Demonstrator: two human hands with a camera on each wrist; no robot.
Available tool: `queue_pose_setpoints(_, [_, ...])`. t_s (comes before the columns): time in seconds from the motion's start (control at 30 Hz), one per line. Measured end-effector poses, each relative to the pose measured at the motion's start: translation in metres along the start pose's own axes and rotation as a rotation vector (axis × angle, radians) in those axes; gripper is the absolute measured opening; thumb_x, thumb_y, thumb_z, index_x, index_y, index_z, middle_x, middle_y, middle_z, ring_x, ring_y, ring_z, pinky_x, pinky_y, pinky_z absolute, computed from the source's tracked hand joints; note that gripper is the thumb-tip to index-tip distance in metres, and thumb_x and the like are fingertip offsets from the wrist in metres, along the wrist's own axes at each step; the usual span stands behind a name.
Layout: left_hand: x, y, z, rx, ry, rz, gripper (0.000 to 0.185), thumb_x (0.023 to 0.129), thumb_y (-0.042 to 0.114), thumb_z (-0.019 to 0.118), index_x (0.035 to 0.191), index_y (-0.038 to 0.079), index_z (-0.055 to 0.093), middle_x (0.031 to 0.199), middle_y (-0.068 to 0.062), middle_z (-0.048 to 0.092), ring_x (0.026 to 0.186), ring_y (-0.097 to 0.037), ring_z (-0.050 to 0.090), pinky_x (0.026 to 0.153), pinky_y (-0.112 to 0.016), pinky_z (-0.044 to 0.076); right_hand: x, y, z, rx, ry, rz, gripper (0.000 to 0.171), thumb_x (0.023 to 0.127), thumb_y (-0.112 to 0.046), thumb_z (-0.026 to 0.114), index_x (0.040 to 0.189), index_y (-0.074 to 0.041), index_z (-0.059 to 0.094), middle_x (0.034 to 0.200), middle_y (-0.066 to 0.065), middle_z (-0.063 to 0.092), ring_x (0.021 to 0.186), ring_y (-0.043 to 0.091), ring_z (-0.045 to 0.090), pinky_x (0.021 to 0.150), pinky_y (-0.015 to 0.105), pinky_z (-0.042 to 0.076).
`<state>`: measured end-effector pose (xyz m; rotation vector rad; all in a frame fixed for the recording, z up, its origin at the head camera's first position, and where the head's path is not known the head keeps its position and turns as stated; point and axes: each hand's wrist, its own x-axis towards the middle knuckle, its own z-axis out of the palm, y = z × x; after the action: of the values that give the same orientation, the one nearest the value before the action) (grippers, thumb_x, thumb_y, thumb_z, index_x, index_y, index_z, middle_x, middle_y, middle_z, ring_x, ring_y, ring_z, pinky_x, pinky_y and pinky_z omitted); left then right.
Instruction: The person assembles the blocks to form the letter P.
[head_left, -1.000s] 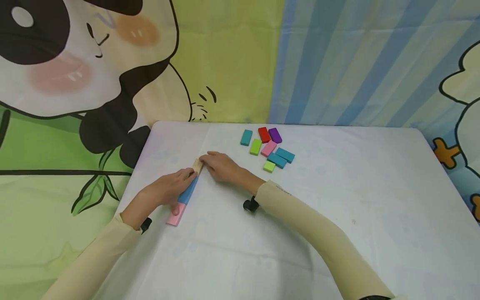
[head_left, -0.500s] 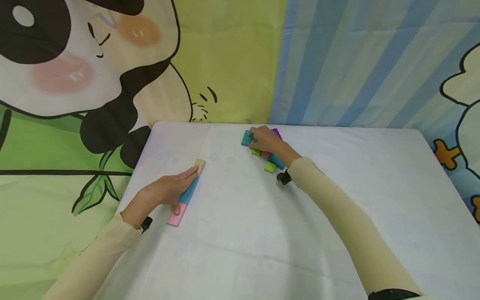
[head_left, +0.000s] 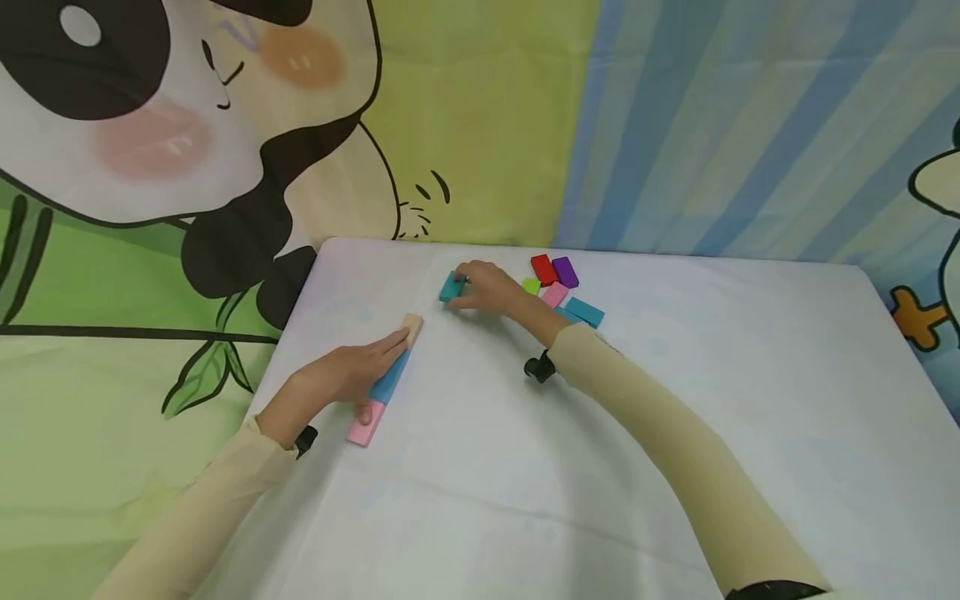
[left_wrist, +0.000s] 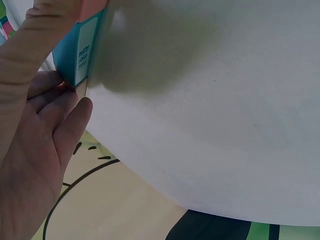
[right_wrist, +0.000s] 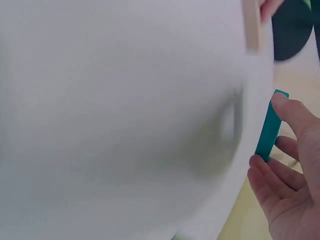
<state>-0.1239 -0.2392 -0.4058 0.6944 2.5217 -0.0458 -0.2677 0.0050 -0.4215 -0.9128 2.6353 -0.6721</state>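
The right hand (head_left: 491, 287) pinches a teal block (head_left: 451, 287) between thumb and fingertips, holding it on edge over the far part of the white table (head_left: 675, 400). In the right wrist view the same teal block (right_wrist: 270, 126) shows as a thin upright slab between the thumb above and the fingers (right_wrist: 265, 180) below. Just to the right of this hand lies a loose cluster of blocks: a lime block (head_left: 531, 285), a red block (head_left: 543, 269), a purple block (head_left: 565, 272), a pink block (head_left: 555, 294) and another teal block (head_left: 584, 312), some of them touching.

The left hand (head_left: 347, 375) lies flat with straight fingers along a row of 3 blocks set end to end near the table's left edge: a tan block (head_left: 412, 328) at the far end, a blue block (head_left: 390, 381) in the middle and a pink end block (head_left: 364, 425) nearest the person. The fingertips reach the tan block and the thumb touches the row's near part. In the left wrist view the fingers (left_wrist: 60, 115) press against the blue block's side (left_wrist: 82, 52).

Behind the table hangs a cartoon panda backdrop (head_left: 187, 125) beside blue striped cloth (head_left: 750, 125).
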Motion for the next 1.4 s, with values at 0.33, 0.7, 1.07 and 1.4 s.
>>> queue_pose_setpoints(0.33, [-0.002,0.001,-0.003,0.017,0.011,0.042,0.129,0.059,0.041,0.088,0.155,0.002,0.012,0.165,-0.013,0.005,0.128,-0.030,0.051,0.095,-0.042,0.051,0.025,-0.031,0.033,-0.054,-0.056,-0.020,0.052,0.090,-0.036,0.068,0.133,-0.008,0.057,0.130,0.012,0.059,0.117,0.022,0.056,0.100,0.033,0.047])
queue_pose_setpoints(0.7, [-0.003,0.001,-0.005,0.041,0.019,0.044,0.131,0.058,0.044,0.088,0.155,0.002,0.011,0.164,-0.013,0.007,0.127,-0.030,0.053,0.088,-0.040,0.054,0.022,-0.034,0.039,-0.122,-0.022,-0.098,0.045,0.093,-0.033,0.065,0.128,-0.005,0.059,0.137,0.015,0.056,0.127,0.027,0.053,0.109,0.036,0.042])
queue_pose_setpoints(1.07, [-0.002,0.003,-0.003,0.001,0.000,0.024,0.130,0.059,0.041,0.088,0.155,0.003,0.010,0.165,-0.013,0.005,0.134,-0.032,0.047,0.098,-0.043,0.050,-0.005,-0.037,0.043,-0.160,-0.034,-0.046,0.073,0.090,-0.047,0.064,0.149,-0.011,0.039,0.160,0.018,0.024,0.148,0.031,0.027,0.119,0.042,0.029])
queue_pose_setpoints(1.4, [-0.003,0.002,-0.002,-0.048,-0.009,-0.008,0.132,0.058,0.037,0.090,0.156,0.006,0.008,0.165,-0.010,0.005,0.134,-0.033,0.047,0.097,-0.044,0.050,-0.063,0.036,-0.018,-0.228,0.055,0.081,0.069,0.090,-0.039,0.068,0.145,-0.007,0.043,0.154,0.018,0.037,0.142,0.034,0.035,0.116,0.049,0.031])
